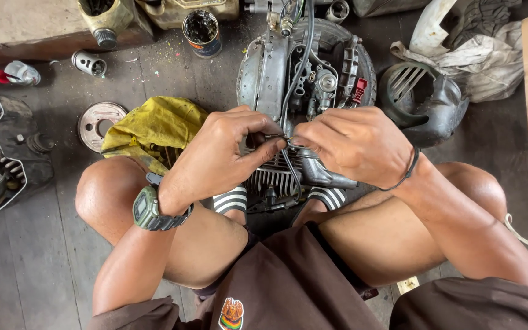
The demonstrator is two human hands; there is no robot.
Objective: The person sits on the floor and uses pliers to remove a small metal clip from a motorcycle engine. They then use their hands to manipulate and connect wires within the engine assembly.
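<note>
Both hands are pinched together over the small engine (pixel 304 91) on the floor, left hand (pixel 224 150) and right hand (pixel 352 143) closed on a thin wire clip (pixel 287 142) just above its cooling fins, apparently mid-fitting, needing fine fingertip alignment next

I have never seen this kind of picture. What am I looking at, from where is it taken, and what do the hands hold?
The camera sits on a person's head and looks down at their knees and hands. The person squats on a dark floor over a small engine. The left hand and right hand meet above it, pinching a thin black cable. Nearby lie a yellow cloth, a round metal disc, a dirty tin and a black fan cover.
</note>
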